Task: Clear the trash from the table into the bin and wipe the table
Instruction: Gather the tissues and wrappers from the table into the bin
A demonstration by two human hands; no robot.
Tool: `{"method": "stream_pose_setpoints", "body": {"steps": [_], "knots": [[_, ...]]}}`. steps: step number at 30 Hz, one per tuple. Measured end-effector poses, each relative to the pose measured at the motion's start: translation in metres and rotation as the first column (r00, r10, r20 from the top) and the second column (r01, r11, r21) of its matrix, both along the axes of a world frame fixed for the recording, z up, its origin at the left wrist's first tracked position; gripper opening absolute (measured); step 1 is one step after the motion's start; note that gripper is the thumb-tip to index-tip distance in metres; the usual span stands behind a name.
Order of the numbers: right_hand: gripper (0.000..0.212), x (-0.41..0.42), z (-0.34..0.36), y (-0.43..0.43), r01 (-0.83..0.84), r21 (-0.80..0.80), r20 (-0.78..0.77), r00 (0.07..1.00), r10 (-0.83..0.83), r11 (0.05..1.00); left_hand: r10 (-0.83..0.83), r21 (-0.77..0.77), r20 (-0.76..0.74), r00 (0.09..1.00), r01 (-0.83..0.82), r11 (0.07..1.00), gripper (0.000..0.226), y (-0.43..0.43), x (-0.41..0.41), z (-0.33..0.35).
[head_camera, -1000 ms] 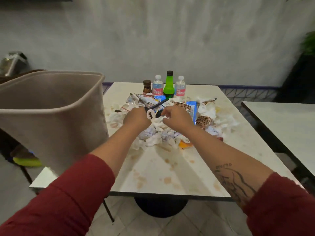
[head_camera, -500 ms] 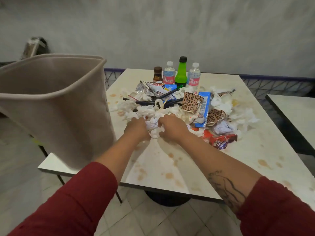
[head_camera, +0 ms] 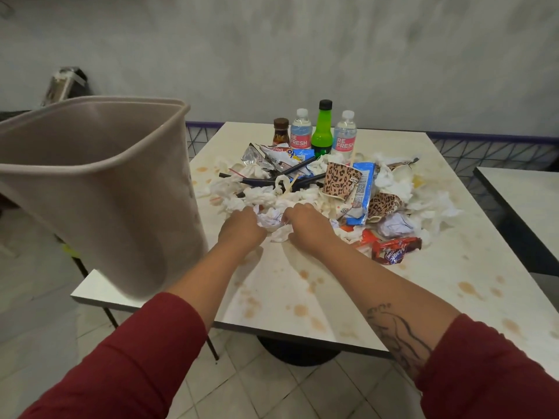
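A heap of trash lies in the middle of the stained white table (head_camera: 302,285): crumpled white tissues (head_camera: 272,220), leopard-print paper cups (head_camera: 340,179), black straws (head_camera: 257,181), blue and red snack wrappers (head_camera: 393,252). My left hand (head_camera: 242,229) and my right hand (head_camera: 305,225) sit side by side at the heap's near edge, fingers curled into the crumpled tissues between them. The beige bin (head_camera: 99,189) stands tilted at the table's left edge, its mouth facing me.
Two water bottles (head_camera: 301,131), a green bottle (head_camera: 322,131) and a small brown jar (head_camera: 280,130) stand upright behind the heap. Brown stains dot the near tabletop. A second table (head_camera: 526,201) is at the right. Tiled floor lies below.
Both hands have drawn back from the heap's centre toward its near edge, gathering crumpled tissues. The camera has shifted, so the bin and table sit differently in view.
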State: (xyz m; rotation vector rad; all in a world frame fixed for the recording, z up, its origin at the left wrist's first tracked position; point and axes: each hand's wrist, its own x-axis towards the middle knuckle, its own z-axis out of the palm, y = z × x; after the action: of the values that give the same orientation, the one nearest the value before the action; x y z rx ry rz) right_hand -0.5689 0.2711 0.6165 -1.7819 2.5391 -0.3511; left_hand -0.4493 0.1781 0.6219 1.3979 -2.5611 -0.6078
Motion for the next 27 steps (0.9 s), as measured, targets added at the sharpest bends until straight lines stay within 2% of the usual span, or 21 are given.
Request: {"method": "stream_pose_setpoints", "body": {"steps": [4,9,13,18,20,23,27], "knots": [[0.025,-0.002,0.005,0.003,0.028,-0.080,0.077,0.997,-0.022,0.996,0.036,0.031,0.000,0.999,-0.036,0.999,0.035,0.000,-0.001,0.002],[0.018,-0.001,0.012,0.005,0.082,-0.196,0.214,0.976,-0.039,0.977,0.066,0.060,-0.077,0.995,-0.061,0.996,0.022,0.005,-0.006,0.009],[0.011,0.003,0.019,0.007,0.155,-0.298,0.374,0.927,-0.034,0.942,0.099,0.049,-0.145,0.984,-0.093,0.994,0.030,0.007,-0.006,0.013],[0.011,0.001,0.023,0.014,0.236,-0.328,0.502,0.864,-0.043,0.915,0.084,0.108,-0.326,0.942,-0.051,0.993,0.016,0.007,-0.005,0.011],[0.022,-0.001,0.022,0.016,0.237,-0.315,0.508,0.860,-0.047,0.919,0.096,0.162,-0.381,0.919,-0.036,0.986,0.020,0.010,-0.006,0.011],[0.036,-0.005,0.019,0.019,0.228,-0.345,0.457,0.888,-0.049,0.910,0.084,0.167,-0.346,0.935,-0.027,0.986,0.026,0.014,-0.007,0.013],[0.023,-0.006,0.020,0.027,0.293,-0.325,0.464,0.878,-0.118,0.899,0.060,0.141,-0.336,0.940,-0.012,0.990,0.021,0.016,-0.011,0.015]]}}
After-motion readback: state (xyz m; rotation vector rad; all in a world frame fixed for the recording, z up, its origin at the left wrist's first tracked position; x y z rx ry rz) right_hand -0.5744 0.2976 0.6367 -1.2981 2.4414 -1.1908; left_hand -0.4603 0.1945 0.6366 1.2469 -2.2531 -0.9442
